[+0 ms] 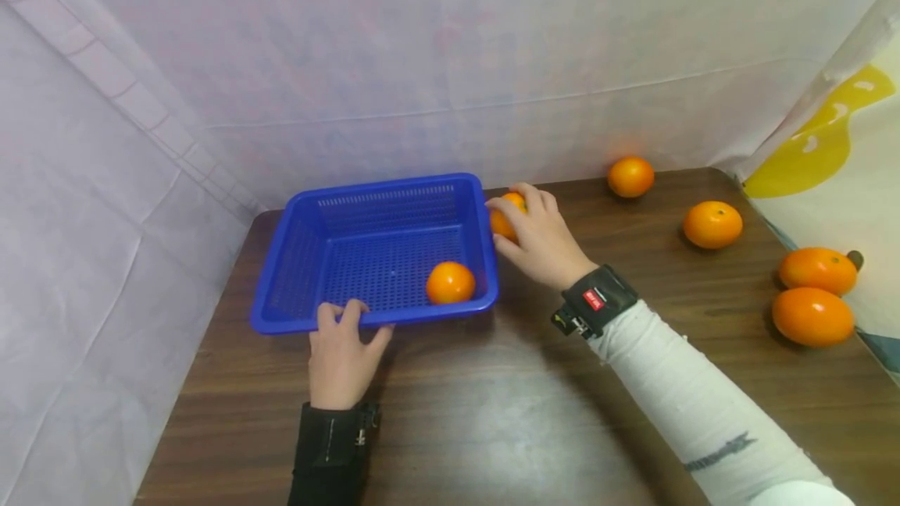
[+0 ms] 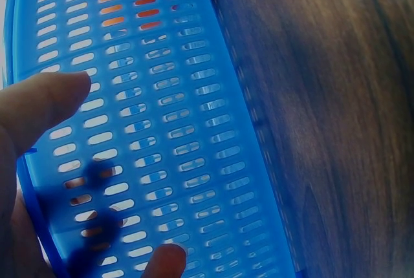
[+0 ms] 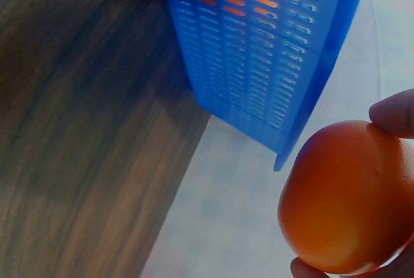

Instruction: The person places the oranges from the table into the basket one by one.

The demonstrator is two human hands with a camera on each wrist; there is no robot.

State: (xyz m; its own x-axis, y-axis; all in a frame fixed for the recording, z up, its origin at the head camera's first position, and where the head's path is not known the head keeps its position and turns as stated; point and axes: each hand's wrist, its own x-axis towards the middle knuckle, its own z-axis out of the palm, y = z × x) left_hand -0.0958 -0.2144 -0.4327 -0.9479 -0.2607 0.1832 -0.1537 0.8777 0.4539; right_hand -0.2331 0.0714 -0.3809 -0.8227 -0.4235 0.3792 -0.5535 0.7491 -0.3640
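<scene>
A blue perforated plastic basket (image 1: pixel 394 256) stands on the table with one glossy orange (image 1: pixel 451 283) in its near right corner. My left hand (image 1: pixel 343 354) grips the near rim, its fingers over the edge. In the left wrist view, the thumb (image 2: pixel 55 100) lies against the slotted outer wall. Just outside the basket's right rim, my right hand (image 1: pixel 541 236) holds another orange (image 3: pixel 349 197) between thumb and fingers. That orange is partly hidden by the hand in the head view.
To the right, one orange (image 1: pixel 630 177) sits near the back edge and another orange (image 1: pixel 713 225) nearer the right side. Two more, a rear orange (image 1: pixel 818 271) and a front orange (image 1: pixel 813 317), lie together at the right edge. Pale cloth (image 1: pixel 436 61) hangs behind the wooden table (image 1: pixel 492 412).
</scene>
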